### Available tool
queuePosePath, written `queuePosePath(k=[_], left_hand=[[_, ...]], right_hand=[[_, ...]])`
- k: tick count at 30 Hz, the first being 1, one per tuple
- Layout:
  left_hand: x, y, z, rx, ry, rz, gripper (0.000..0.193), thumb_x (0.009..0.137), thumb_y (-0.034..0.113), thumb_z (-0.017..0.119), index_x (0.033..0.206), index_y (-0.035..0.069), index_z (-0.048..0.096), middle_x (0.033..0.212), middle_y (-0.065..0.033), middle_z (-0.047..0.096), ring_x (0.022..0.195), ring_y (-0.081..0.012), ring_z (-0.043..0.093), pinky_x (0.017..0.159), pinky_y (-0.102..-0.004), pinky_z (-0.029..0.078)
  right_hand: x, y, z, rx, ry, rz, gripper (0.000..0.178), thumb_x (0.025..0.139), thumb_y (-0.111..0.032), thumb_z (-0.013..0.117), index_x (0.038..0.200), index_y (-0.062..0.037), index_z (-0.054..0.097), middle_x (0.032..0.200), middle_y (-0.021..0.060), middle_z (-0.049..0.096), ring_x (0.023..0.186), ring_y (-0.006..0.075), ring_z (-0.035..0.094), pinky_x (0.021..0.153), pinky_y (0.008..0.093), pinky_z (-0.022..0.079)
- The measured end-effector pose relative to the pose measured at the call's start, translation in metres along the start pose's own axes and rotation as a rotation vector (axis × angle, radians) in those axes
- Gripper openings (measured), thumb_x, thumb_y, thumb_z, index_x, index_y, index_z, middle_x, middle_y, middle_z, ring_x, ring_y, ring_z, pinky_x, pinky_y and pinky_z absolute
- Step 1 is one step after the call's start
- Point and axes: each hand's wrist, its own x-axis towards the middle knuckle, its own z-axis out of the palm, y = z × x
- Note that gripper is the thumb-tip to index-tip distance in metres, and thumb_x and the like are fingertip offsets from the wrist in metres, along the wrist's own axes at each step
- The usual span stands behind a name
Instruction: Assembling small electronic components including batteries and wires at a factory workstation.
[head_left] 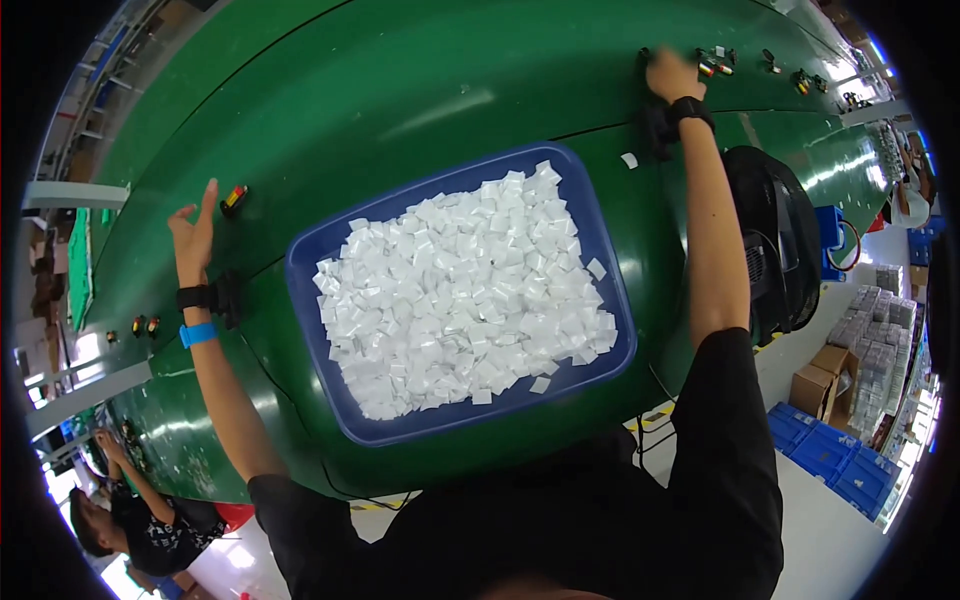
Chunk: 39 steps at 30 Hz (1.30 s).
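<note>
Over the left side of the green table, my left hand (193,240) is open, thumb and fingers spread with nothing in them. Just right of its fingertips lies a small dark item with red and yellow parts (235,200). My right arm reaches to the far right, where my right hand (674,77) is smeared by motion and its fingers cannot be made out. Beside that hand are several small black, red and yellow pieces (716,68). Between my arms sits a blue tray (627,340) heaped with small white square packets (460,295).
One loose white packet (629,160) lies right of the tray. A black rounded object (775,240) stands by my right forearm. More small pieces (803,82) lie farther along the table. Another person (140,500) works at lower left; blue crates (830,450) stand on the floor at right.
</note>
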Motion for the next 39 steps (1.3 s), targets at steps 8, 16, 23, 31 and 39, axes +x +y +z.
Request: queuePosePath(k=[8,16,23,31,39], left_hand=[[-0.128,0.083,-0.039,-0.873,-0.396,0.188,0.032,0.096,0.027,0.063,0.115,0.002,0.055,0.064,0.0059,0.044,0.048,-0.0002,0.035,0.041,-0.0179,0.022],[-0.219,0.128,-0.050,-0.781,-0.603,0.406,0.021,0.092,0.011,0.064,0.113,0.006,0.060,0.083,0.0027,0.058,0.064,-0.0001,0.048,0.047,-0.0171,0.031],[-0.260,0.135,-0.036,-0.608,-0.388,0.779,0.025,0.078,0.006,0.077,0.101,0.010,0.069,0.101,-0.0034,0.058,0.069,-0.0073,0.054,0.055,-0.0201,0.042],[-0.265,0.132,-0.027,-0.372,-0.282,1.090,0.015,0.073,0.003,0.079,0.087,0.006,0.073,0.101,-0.0099,0.057,0.067,-0.0122,0.053,0.050,-0.0217,0.041],[-0.247,0.120,-0.030,-0.781,-0.998,0.119,0.028,0.086,0.015,0.073,0.112,0.008,0.064,0.095,-0.0065,0.062,0.066,-0.0092,0.056,0.048,-0.0228,0.044]], right_hand=[[0.000,0.014,-0.047,0.644,-0.523,0.104,0.030,0.079,-0.031,0.073,0.100,-0.0099,0.069,0.097,0.0084,0.073,0.083,0.0265,0.070,0.074,0.0368,0.054],[-0.115,-0.093,-0.212,1.086,-0.362,-0.600,0.021,0.081,-0.015,0.076,0.097,-0.0031,0.069,0.082,0.0045,0.070,0.070,0.0075,0.063,0.054,0.0212,0.047],[-0.196,-0.113,-0.265,1.080,-0.197,-1.046,0.012,0.075,-0.004,0.077,0.086,-0.0043,0.071,0.081,0.0076,0.070,0.068,0.0165,0.067,0.054,0.0241,0.050],[-0.197,-0.113,-0.256,1.044,-0.024,-1.095,0.018,0.065,0.000,0.075,0.082,-0.0019,0.069,0.081,0.0067,0.070,0.066,0.0189,0.067,0.052,0.0257,0.051],[-0.207,-0.116,-0.255,1.010,0.152,-1.205,0.015,0.067,-0.001,0.072,0.081,0.0003,0.069,0.083,0.0114,0.070,0.069,0.0210,0.068,0.053,0.0260,0.054]])
